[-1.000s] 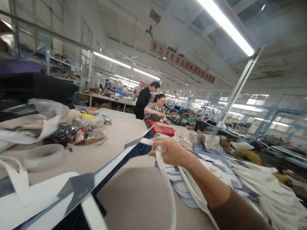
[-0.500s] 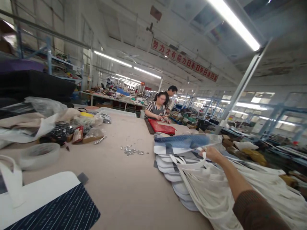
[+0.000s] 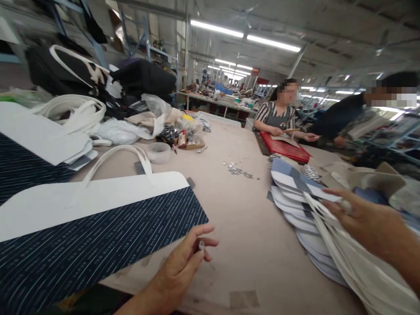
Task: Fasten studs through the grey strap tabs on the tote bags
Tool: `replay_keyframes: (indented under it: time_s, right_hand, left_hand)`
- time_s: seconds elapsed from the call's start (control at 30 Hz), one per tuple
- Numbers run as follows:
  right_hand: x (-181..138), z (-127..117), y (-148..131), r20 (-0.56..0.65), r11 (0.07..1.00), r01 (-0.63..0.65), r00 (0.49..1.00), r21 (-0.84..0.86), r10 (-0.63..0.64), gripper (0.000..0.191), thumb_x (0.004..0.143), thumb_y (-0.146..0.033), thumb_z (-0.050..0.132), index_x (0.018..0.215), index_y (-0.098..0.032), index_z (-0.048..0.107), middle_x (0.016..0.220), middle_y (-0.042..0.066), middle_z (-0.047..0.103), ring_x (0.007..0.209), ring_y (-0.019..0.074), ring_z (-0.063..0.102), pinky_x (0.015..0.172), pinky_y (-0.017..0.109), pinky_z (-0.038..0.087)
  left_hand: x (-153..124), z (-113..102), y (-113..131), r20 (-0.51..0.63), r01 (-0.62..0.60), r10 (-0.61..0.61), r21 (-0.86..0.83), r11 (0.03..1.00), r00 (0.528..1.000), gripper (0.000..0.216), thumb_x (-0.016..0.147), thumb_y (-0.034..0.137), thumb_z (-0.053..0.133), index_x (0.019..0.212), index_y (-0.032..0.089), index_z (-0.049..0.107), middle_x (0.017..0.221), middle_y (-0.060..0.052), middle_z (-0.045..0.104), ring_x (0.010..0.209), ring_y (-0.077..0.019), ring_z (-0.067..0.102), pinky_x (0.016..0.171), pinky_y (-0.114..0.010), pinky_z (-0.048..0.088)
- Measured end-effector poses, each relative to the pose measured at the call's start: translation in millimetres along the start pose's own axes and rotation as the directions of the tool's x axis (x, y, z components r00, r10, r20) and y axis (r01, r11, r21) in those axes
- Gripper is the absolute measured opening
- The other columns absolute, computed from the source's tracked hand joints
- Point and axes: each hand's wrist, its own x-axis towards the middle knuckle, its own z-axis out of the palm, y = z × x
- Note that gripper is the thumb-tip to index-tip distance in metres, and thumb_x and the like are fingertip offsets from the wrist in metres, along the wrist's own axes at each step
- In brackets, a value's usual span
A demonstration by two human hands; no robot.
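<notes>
My left hand (image 3: 175,269) is above the near side of the table, its thumb and fingers curled around a small shiny metal piece (image 3: 201,245). Just left of it lies a bag panel (image 3: 131,214), dark blue with pale stripes, with a white top band and a white handle (image 3: 116,153). At the right my right hand (image 3: 364,223) lies over a fanned stack of similar panels (image 3: 295,210), its forefinger and thumb apart near the top panel's white band. White straps (image 3: 323,232) run down the stack beneath that hand.
Small metal pieces (image 3: 241,170) are scattered mid-table. A tape roll (image 3: 159,152), bagged parts and more panels (image 3: 42,135) sit at the left. Across the table a person (image 3: 278,116) works at a red board (image 3: 285,146); another person (image 3: 348,109) leans in at the right.
The view has swung left and down, bringing my left hand and the near panel into sight. My right hand held a strapped panel over the stack; now that panel lies on top.
</notes>
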Motion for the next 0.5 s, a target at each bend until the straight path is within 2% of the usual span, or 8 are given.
replay_keyframes:
  time_s: [0.07,0.13,0.2,0.27,0.4,0.5]
  right_hand:
    - [-9.5,40.4,-34.7,0.181,0.984,0.098,0.981,-0.152,-0.07,0.036,0.088,-0.048,0.051,0.112,-0.024,0.063,0.068,0.007,0.068,0.062,0.0255,0.066,0.061,0.035,0.047]
    - [-19.8,81.2,-54.8,0.264,0.958,0.143,0.962,-0.25,-0.075,0.041,0.091,-0.046,0.045,0.117,-0.019,0.059,0.085,0.011,0.071,0.074,0.0279,0.069,0.067,0.036,0.049]
    - [-28.0,116.1,-56.8,0.282,0.94,0.124,0.959,-0.318,-0.031,0.046,0.093,-0.047,0.042,0.124,-0.014,0.055,0.096,0.016,0.069,0.081,0.0294,0.068,0.067,0.037,0.049]
    - [-32.7,140.1,-46.3,0.277,0.925,0.103,0.961,-0.366,0.002,0.049,0.093,-0.046,0.042,0.127,-0.012,0.052,0.099,0.018,0.067,0.081,0.03,0.068,0.064,0.037,0.049]
    - [-32.1,156.3,-24.0,0.263,0.92,0.112,0.965,-0.375,-0.01,0.035,0.092,-0.039,0.045,0.114,-0.017,0.061,0.093,0.016,0.066,0.08,0.0292,0.067,0.063,0.036,0.048]
    - [-27.5,156.5,-28.2,0.246,0.937,0.145,0.967,-0.317,-0.067,0.028,0.091,-0.036,0.046,0.103,-0.018,0.064,0.091,0.016,0.066,0.083,0.0291,0.066,0.069,0.038,0.049]
  left_hand:
    - [0.2,-2.2,4.9,-0.008,0.006,-0.007,-0.048,0.999,1.0,0.037,0.095,0.028,0.035,0.131,0.025,0.042,0.117,-0.008,0.061,0.093,-0.0158,0.056,0.09,-0.034,0.046]
    - [-1.1,-4.8,4.7,-0.021,0.007,-0.009,-0.076,0.997,1.0,0.037,0.095,0.025,0.035,0.131,0.024,0.043,0.115,-0.008,0.062,0.091,-0.0156,0.056,0.089,-0.034,0.045]
    - [-3.5,-8.6,0.5,-0.039,-0.013,0.009,-0.102,0.995,0.999,0.037,0.094,0.022,0.036,0.13,0.025,0.043,0.116,-0.008,0.061,0.095,-0.0166,0.056,0.088,-0.034,0.046]
    - [-6.0,-13.1,-5.7,-0.064,-0.048,0.041,-0.124,0.991,0.997,0.036,0.095,0.021,0.036,0.13,0.026,0.044,0.123,-0.008,0.057,0.105,-0.0184,0.055,0.085,-0.033,0.046]
    - [-8.8,-19.7,-16.0,-0.105,-0.066,0.051,-0.144,0.987,0.993,0.035,0.097,0.022,0.031,0.13,0.028,0.042,0.133,-0.007,0.05,0.111,-0.0188,0.054,0.085,-0.033,0.047]
    - [-7.8,-20.9,-17.1,-0.136,-0.045,0.024,-0.157,0.987,0.99,0.035,0.097,0.02,0.03,0.129,0.027,0.043,0.133,-0.008,0.05,0.108,-0.0181,0.056,0.084,-0.032,0.047]
